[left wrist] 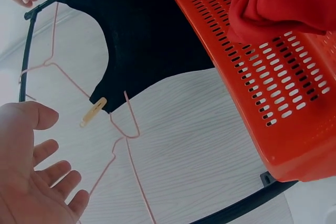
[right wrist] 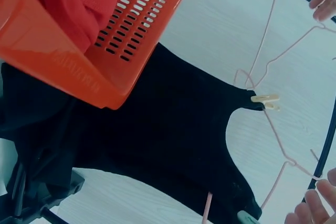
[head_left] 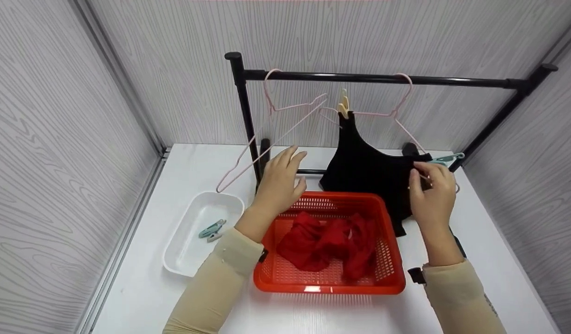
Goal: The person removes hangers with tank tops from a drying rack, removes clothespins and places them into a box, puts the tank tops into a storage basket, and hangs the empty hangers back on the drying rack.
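Sleeves: both are cut off by the lower edge of the head view.
Red basket: stands on the white table; the wrist views show me only part of it.
Red cloth: lies crumpled inside the basket; I cannot make out its shape.
White tray: stands at left, its near right side covered by the left arm.
Small clips: lie together in the tray, overlapping, so I cannot count them surely.
Right hand: I see it just beside the green clip, covering part of the garment's edge from the head camera; its fingers are loosely bent and separated, and I judge the grip released.
Left hand: released, fingers apart and thumb away from them, in the air above the back left corner of the basket.
Black top: hangs behind the basket, whose rim hides some of its lower part.
Green clip: sits at one shoulder strap; the right wrist view cuts it off.
Yellow clip: pinches the other strap at the right pink hanger.
Left pink hanger: hangs bare and tilted.
Black rack: its bar carries both hangers; the left hand and basket partly hide one leg.
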A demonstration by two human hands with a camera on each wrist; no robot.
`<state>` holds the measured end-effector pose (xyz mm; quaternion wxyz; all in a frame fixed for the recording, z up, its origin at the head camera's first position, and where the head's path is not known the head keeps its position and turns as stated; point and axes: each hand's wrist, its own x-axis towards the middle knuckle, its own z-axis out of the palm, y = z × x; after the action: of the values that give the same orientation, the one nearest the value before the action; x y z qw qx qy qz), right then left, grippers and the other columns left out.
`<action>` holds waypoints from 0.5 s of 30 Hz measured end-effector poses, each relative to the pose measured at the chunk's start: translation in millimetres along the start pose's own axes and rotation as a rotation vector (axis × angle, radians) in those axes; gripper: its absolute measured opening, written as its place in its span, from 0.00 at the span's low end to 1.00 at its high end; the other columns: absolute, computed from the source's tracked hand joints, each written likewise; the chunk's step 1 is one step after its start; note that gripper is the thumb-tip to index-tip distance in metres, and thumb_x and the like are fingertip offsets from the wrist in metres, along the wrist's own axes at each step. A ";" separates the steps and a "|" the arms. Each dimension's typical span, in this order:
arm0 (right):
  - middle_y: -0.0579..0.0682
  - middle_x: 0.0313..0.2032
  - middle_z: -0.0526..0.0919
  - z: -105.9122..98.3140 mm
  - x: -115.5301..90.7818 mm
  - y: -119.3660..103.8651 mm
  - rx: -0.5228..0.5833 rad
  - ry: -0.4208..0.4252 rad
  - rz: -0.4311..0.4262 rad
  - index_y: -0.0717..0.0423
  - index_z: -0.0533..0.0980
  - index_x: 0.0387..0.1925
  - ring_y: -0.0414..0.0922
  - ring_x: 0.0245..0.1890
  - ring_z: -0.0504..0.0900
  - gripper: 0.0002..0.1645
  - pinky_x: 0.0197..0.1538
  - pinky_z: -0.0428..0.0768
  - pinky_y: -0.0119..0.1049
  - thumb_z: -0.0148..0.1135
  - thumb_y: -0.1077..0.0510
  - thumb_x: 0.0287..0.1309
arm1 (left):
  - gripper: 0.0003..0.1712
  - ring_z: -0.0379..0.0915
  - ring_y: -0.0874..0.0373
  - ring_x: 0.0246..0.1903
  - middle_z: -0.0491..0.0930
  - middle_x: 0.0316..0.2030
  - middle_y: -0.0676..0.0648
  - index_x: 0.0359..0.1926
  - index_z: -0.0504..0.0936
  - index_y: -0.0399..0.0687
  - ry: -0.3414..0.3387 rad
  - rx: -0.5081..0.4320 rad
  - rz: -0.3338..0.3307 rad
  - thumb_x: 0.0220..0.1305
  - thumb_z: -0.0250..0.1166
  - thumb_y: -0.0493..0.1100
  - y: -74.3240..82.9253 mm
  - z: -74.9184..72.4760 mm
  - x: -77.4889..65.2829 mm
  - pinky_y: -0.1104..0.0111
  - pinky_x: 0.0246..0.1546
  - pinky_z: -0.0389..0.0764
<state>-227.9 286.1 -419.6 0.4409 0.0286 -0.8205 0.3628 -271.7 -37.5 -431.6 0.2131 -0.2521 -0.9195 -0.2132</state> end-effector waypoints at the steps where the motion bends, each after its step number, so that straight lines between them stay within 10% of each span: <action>1: 0.59 0.43 0.83 -0.5 -0.2 1.2 -0.009 0.011 0.001 0.63 0.85 0.42 0.52 0.42 0.75 0.08 0.51 0.67 0.34 0.64 0.66 0.62 | 0.33 0.58 0.45 0.70 0.63 0.71 0.40 0.69 0.68 0.43 0.000 0.000 -0.003 0.65 0.63 0.44 0.4 1.2 0.7 0.50 0.68 0.61; 15: 0.60 0.47 0.81 -6.5 0.1 24.8 -0.072 0.147 0.135 0.60 0.84 0.45 0.57 0.52 0.71 0.15 0.59 0.63 0.46 0.64 0.67 0.55 | 0.39 0.49 0.45 0.74 0.57 0.74 0.39 0.74 0.61 0.44 -0.061 -0.030 -0.063 0.66 0.62 0.49 2.2 16.4 6.7 0.52 0.72 0.54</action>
<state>-232.5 308.4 -431.4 0.4754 -0.0693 -0.7983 0.3632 -280.3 -25.1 -441.0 0.1743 -0.2326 -0.9298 -0.2259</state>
